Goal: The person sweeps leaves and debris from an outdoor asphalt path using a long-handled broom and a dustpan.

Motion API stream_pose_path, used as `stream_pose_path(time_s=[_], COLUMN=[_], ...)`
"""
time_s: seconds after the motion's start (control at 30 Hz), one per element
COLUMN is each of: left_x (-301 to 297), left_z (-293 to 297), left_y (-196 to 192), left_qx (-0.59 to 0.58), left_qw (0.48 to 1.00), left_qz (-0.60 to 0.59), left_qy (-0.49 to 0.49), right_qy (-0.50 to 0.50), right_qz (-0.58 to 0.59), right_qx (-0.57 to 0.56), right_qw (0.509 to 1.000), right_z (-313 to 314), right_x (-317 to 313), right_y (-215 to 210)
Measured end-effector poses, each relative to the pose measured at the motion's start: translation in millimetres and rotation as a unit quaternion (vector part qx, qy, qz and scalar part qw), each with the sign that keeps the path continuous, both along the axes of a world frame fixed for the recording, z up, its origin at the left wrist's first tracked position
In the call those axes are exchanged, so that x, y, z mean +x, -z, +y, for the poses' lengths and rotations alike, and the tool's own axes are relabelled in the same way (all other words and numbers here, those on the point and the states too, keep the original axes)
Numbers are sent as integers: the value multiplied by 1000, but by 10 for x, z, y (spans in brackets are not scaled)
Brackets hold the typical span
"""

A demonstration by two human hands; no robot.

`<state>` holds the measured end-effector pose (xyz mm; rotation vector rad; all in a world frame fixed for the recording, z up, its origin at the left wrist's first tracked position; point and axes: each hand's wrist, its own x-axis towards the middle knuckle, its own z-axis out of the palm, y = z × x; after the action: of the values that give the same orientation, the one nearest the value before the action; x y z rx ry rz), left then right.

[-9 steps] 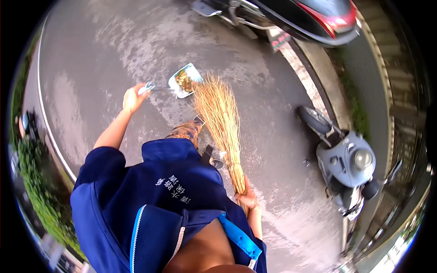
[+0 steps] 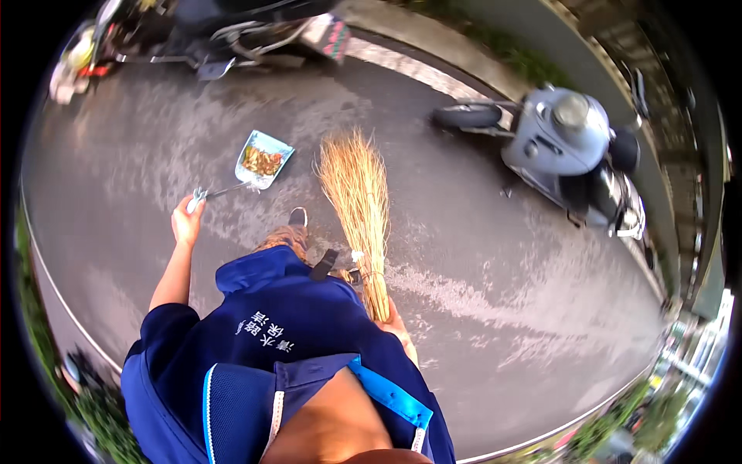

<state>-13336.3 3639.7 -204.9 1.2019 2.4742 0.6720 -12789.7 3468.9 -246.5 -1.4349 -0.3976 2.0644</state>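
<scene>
It was an outdoor street: wet grey asphalt filled the frame, a parked grey scooter stood at upper right beside a kerb, and greenery edged the lower left.

shirt: dark blue, short sleeves | white markings | light-blue strap

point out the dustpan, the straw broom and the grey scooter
dustpan [image 2: 263,160], head view, on the scoop with the litter
straw broom [image 2: 358,185], head view, on the spread bristles
grey scooter [image 2: 553,131], head view, on its front body panel
</scene>
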Motion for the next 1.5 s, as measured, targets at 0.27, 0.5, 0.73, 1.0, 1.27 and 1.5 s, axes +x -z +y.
stream_pose_path(time_s=[0.27,0.5,0.73,1.0,1.27,1.5], left_x=[1237,2942,4724,7159,9298,10968], left_z=[687,1701,2352,2838,3198,3031], left_y=[-93,-267,-106,-61,-275,-450], left_qx=[37,27,-23,-83,-101,-70], left_qw=[992,975,913,847,781,778], left_qz=[-2,-75,-219,-252,-196,-140], left_qy=[120,208,343,460,584,608], right_qy=[98,283,415,508,684,697], right_qz=[-122,-56,-8,38,55,49], right_qx=[13,-57,-107,-209,-239,-178], right_qw=[988,956,904,835,687,693], right_z=[-242,100,589,378,460,254], right_x=[853,1769,2792,3766,4618,5988], right_y=[-481,-721,-770,-1467,-1725,-1625])
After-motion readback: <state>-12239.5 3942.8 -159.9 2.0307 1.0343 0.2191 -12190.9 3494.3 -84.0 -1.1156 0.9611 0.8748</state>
